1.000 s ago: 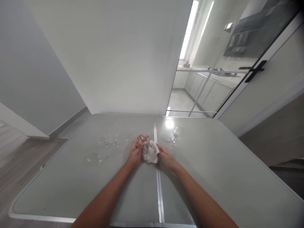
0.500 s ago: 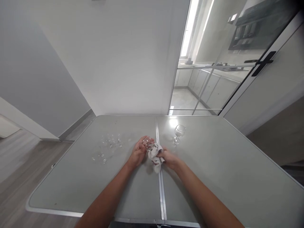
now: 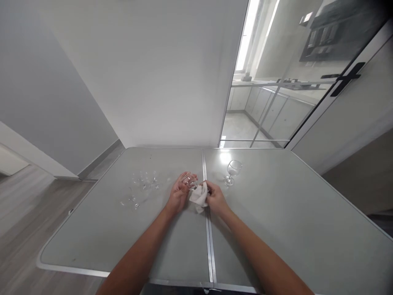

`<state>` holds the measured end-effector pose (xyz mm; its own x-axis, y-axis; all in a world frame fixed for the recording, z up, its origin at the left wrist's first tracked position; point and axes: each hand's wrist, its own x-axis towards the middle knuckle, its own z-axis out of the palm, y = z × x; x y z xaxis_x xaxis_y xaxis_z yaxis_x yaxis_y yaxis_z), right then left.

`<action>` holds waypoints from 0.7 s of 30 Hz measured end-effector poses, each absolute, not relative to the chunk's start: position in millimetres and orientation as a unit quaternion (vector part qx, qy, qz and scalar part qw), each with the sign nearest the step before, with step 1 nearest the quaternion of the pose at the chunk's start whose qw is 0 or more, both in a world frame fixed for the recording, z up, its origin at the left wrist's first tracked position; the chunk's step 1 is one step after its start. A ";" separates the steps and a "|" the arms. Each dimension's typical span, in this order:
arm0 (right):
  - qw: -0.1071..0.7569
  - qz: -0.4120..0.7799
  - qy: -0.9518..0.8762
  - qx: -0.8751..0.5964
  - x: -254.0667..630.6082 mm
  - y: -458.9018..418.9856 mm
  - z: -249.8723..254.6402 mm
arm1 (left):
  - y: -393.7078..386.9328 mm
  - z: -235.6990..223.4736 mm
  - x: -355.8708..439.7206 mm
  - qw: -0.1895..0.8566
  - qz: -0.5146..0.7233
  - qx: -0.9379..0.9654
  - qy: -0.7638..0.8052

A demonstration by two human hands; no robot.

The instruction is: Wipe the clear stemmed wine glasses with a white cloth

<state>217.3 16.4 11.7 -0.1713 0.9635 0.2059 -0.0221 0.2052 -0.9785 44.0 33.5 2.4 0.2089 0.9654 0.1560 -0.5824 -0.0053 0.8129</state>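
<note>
My left hand (image 3: 179, 192) is closed round the bowl of a clear stemmed glass (image 3: 188, 179), held tilted above the table near its centre seam. A white cloth (image 3: 199, 196) hangs bunched from my right hand (image 3: 215, 198), its fingers pinching it close to the glass. Part of the glass's stem and foot is covered by the cloth and fingers. Another stemmed glass (image 3: 234, 169) stands upright on the table, beyond my right hand and to its right.
Several clear glasses (image 3: 144, 181) are on the left half of the folding table (image 3: 276, 213), hard to make out against its pale top. A metal seam (image 3: 210, 246) divides the table. Behind stand a white wall (image 3: 153, 82) and a glass door (image 3: 264, 102).
My right hand has shifted slightly up and turned, and the cloth is now gathered higher and hangs less low. The left hand keeps hold of the glass.
</note>
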 end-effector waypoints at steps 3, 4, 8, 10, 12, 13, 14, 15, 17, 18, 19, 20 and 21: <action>0.489 0.662 -0.438 -0.362 218.2 18.7 8.0 | 31.7 3.6 44.4 0.684 0.563 0.410 0.216; 0.481 0.678 -0.426 -0.358 219.8 19.2 7.0 | 31.5 3.4 45.2 0.685 0.561 0.413 0.213; 0.485 0.495 -0.588 -0.417 226.5 17.9 7.3 | 34.2 -0.1 48.3 0.665 0.579 0.414 0.226; 0.461 0.334 -0.691 -0.447 226.2 15.1 9.8 | 36.3 -1.9 47.8 0.654 0.588 0.413 0.236; 0.441 0.262 -0.730 -0.452 223.1 12.1 12.7 | 37.7 -2.5 45.5 0.656 0.588 0.410 0.236; 0.445 0.286 -0.720 -0.449 221.0 10.8 14.0 | 37.8 -2.0 43.9 0.662 0.584 0.409 0.230; 0.456 0.348 -0.689 -0.443 219.1 9.7 15.1 | 37.4 -1.1 42.4 0.671 0.577 0.409 0.221; 0.462 0.440 -0.640 -0.428 217.7 8.9 15.9 | 36.6 0.1 41.2 0.680 0.568 0.412 0.211; 0.440 0.632 -0.517 -0.374 217.1 7.8 17.2 | 34.4 3.5 40.7 0.693 0.548 0.426 0.195; 0.434 0.681 -0.468 -0.359 218.0 7.3 17.8 | 33.1 5.4 41.7 0.696 0.543 0.430 0.189; 0.431 0.714 -0.426 -0.350 219.6 6.8 18.5 | 32.0 7.4 43.5 0.696 0.541 0.434 0.186; 0.432 0.734 -0.392 -0.347 221.7 6.1 19.3 | 31.0 9.4 46.0 0.694 0.542 0.438 0.184; 0.437 0.743 -0.367 -0.350 223.9 5.5 20.3 | 30.2 11.4 48.7 0.689 0.545 0.441 0.184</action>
